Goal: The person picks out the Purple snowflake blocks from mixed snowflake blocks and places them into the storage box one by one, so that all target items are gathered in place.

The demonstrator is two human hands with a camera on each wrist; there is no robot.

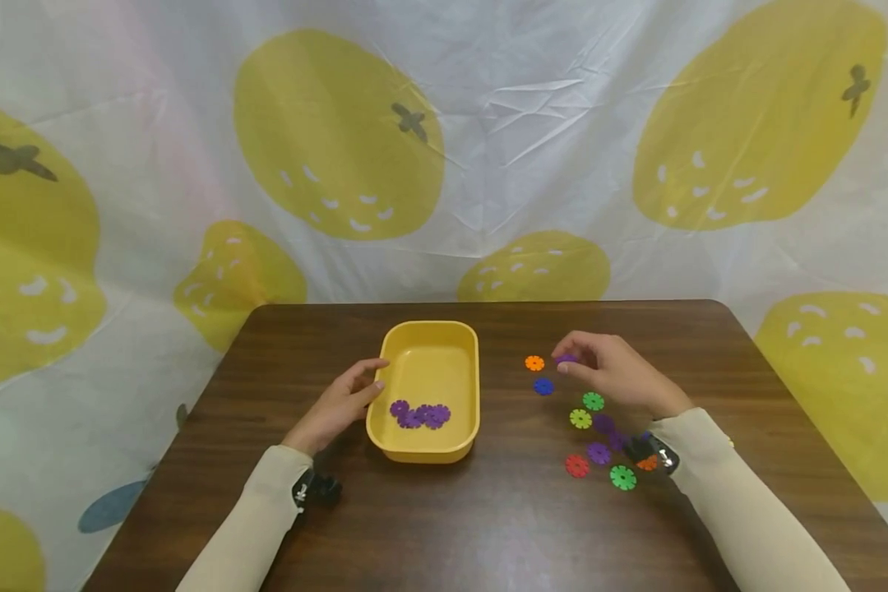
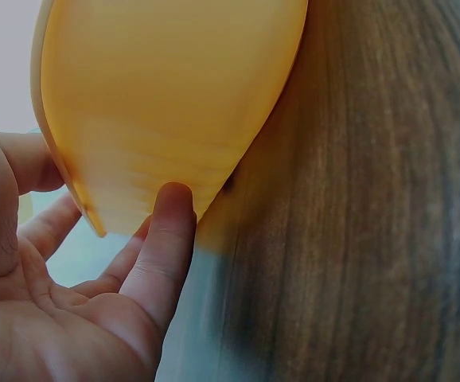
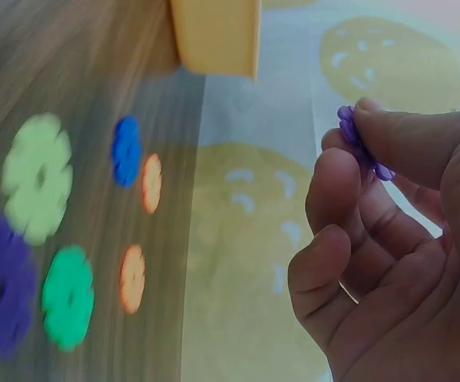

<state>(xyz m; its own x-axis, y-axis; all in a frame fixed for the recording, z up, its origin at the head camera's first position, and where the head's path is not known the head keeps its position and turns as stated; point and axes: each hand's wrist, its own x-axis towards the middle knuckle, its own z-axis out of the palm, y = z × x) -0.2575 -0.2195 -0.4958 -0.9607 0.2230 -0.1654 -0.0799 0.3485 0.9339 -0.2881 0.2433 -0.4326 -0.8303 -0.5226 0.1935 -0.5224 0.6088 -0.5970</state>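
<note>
My left hand [image 1: 340, 403] is at the left side of a yellow plastic tub [image 1: 423, 453], its thumb and fingers holding the rim and wall. In the left wrist view a fingertip [image 2: 173, 208] lies against the tub's outer wall [image 2: 174, 103]. Several purple notched discs [image 1: 413, 418] are bunched inside the tub's near half. Above the table on the right, my right hand [image 1: 617, 370] pinches one purple snowflake disc [image 3: 357, 143] between thumb and index finger. The other fingers of that hand are loosely curled.
Loose discs lie right of the tub: orange [image 1: 534, 363], blue [image 1: 543, 386], green [image 1: 594, 401], yellow-green [image 1: 580, 419], red [image 1: 577, 466], purple [image 1: 598, 453] and others, some partly hidden by the right wrist. A lemon-print curtain [image 1: 481, 164] hangs behind the brown table [image 1: 503, 526].
</note>
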